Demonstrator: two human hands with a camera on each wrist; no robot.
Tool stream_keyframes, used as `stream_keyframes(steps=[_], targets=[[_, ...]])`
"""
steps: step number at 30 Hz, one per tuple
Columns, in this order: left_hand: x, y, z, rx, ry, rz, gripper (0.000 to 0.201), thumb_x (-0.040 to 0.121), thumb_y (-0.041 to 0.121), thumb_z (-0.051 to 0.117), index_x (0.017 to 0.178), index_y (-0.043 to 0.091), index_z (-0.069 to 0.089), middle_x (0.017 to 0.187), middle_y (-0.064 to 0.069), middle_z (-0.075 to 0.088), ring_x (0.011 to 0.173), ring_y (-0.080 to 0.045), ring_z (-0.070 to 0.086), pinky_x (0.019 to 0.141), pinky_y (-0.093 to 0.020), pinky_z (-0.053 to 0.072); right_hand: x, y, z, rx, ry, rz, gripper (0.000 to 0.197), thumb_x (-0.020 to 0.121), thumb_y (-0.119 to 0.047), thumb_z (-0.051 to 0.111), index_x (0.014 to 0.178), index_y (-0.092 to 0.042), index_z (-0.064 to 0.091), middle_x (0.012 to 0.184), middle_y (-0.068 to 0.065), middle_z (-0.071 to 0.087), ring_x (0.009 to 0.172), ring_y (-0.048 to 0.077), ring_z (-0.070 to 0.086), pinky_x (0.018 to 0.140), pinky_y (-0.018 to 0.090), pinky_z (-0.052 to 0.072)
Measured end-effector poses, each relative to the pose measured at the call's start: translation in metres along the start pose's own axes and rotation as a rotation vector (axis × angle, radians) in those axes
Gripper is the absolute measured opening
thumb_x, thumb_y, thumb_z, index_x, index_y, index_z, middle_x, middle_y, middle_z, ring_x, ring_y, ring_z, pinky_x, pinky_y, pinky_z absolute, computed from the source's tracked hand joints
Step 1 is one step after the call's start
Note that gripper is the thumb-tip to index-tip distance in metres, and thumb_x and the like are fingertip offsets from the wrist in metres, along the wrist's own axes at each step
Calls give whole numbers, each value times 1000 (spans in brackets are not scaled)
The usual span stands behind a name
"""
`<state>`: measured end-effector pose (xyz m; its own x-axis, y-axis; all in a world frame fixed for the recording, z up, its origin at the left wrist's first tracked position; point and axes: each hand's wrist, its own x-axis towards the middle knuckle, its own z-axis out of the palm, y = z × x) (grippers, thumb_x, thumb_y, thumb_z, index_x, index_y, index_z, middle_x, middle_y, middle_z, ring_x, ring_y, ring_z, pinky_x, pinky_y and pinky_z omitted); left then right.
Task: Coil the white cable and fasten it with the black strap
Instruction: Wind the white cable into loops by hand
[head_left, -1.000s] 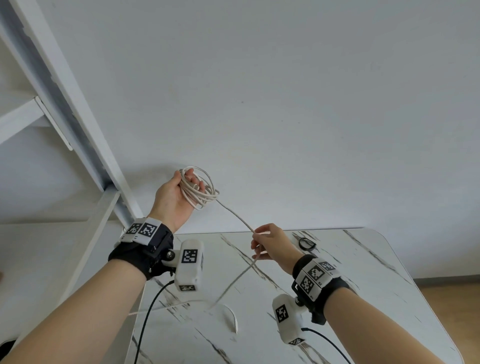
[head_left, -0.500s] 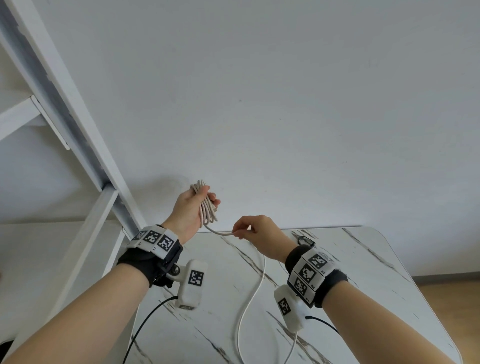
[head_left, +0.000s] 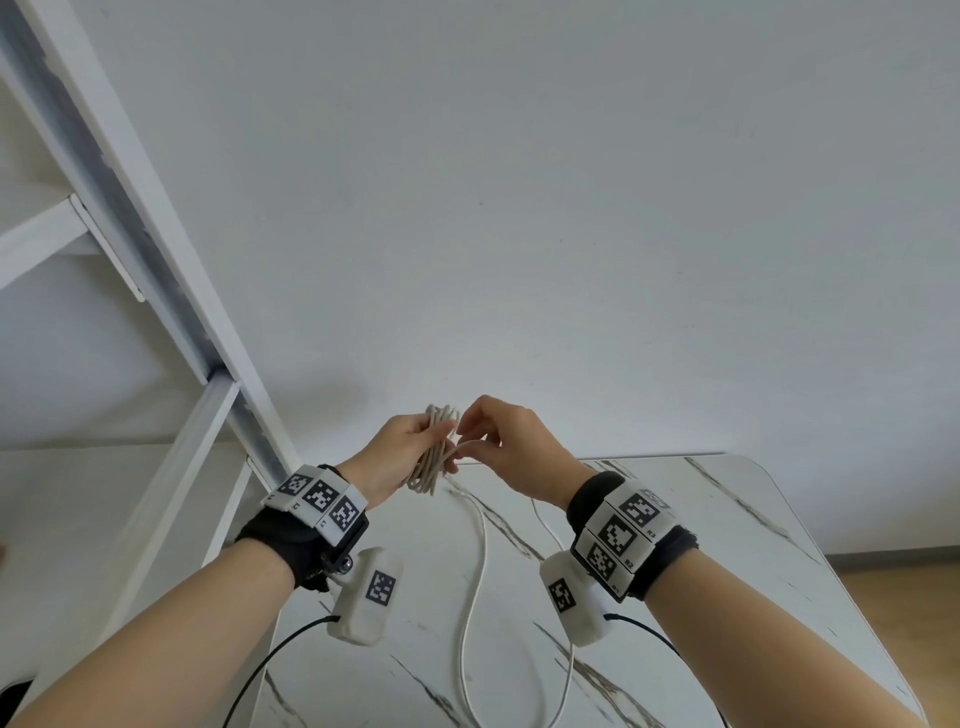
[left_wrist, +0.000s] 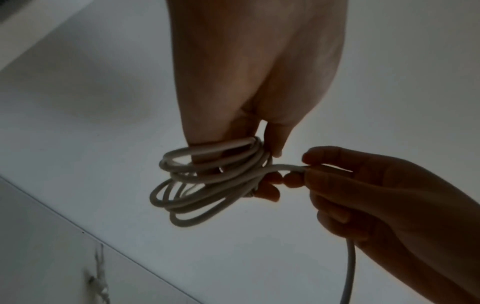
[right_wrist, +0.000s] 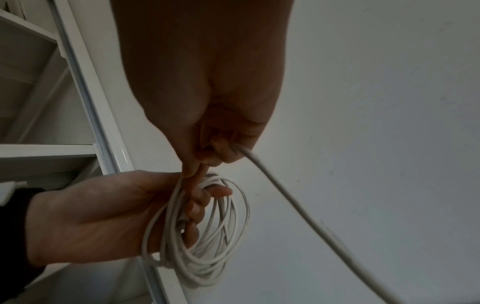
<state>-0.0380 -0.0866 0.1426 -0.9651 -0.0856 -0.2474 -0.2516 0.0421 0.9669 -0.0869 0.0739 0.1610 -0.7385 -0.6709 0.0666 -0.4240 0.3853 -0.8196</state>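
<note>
Plain indoor room: marble-pattern table (head_left: 727, 519), white shelf frame (head_left: 156, 249), bare wall (head_left: 571, 208).

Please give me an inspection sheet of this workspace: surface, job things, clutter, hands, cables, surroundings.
Surface: marble-pattern table, white with dark veins.
Job things: white cable, several loops coiled, a loose length hanging down to the table; black strap: nothing seen.
Clutter: nothing seen.
Hands: left hand grips the coil; right hand pinches the loose strand beside it.
Cables: thin black leads run from the wrist cameras.
Surroundings: white wall, white shelf frame to the left, wooden floor at right.
</note>
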Motion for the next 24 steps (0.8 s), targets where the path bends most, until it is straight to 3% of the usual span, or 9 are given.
stream_keyframes(steps=[4, 7, 9, 11, 14, 16, 20, 24], targets=[[-5, -1, 0, 17, -132, -76, 31, 99, 23, 41, 83, 0, 56, 69, -12, 57, 57, -20, 59, 51, -21, 47, 2, -2, -5, -55, -12, -4, 9, 80, -12, 69, 83, -15, 62, 72, -14, 60, 51, -5, 50, 52, 6, 38], [-6, -2, -1, -41, -199, -168, 35, 100, 26, 39, 89, -1, 57, 65, -9, 59, 55, -21, 58, 55, -27, 48, 5, -2, -10, -61, -48, 1, 6, 80, -8, 68, 85, -11, 67, 54, -25, 59, 47, -5, 49, 47, 5, 35], [-6, -1, -3, -84, -278, -229, 44, 100, 36, 35, 98, -2, 58, 68, -8, 57, 57, -20, 56, 59, -29, 46, 6, -1, -13, -68, -42, 1, 6, 81, -10, 69, 87, -10, 69, 51, -34, 57, 47, -5, 50, 47, 5, 35], [-9, 4, -6, -130, -364, -276, 47, 98, 40, 34, 104, 0, 56, 71, -8, 53, 58, -18, 53, 59, -27, 46, 6, 0, -16, -63, -18, -1, 8, 80, -11, 70, 88, -8, 72, 51, -25, 60, 50, -6, 53, 51, 5, 38], [-16, 12, -9, -127, -409, -275, 39, 95, 35, 43, 100, 1, 61, 64, -4, 50, 53, -16, 52, 51, -22, 44, 7, 6, -20, -18, 23, 4, 12, 80, -7, 70, 91, -7, 74, 79, -1, 73, 71, 3, 64, 72, 12, 49], [-18, 14, -11, -117, -434, -246, 32, 91, 30, 52, 96, 1, 66, 59, -2, 48, 52, -15, 50, 52, -23, 42, 7, 13, -20, 11, 52, 28, 15, 80, -5, 70, 94, -6, 74, 89, 10, 75, 75, 8, 66, 75, 11, 50], [-17, 18, -17, -181, -471, -269, 41, 86, 28, 51, 109, -5, 60, 58, 1, 40, 52, -14, 44, 58, -26, 40, 7, 25, -17, -9, 115, 48, 18, 81, -10, 70, 98, -7, 73, 96, 9, 75, 81, 9, 65, 73, 2, 45], [-16, 20, -22, -360, -510, -251, 39, 84, 28, 57, 107, -3, 60, 59, 2, 40, 51, -13, 44, 62, -27, 43, 7, 35, -12, 11, 138, 78, 17, 84, -12, 67, 99, -8, 74, 93, 9, 76, 84, 13, 69, 80, 20, 52]])
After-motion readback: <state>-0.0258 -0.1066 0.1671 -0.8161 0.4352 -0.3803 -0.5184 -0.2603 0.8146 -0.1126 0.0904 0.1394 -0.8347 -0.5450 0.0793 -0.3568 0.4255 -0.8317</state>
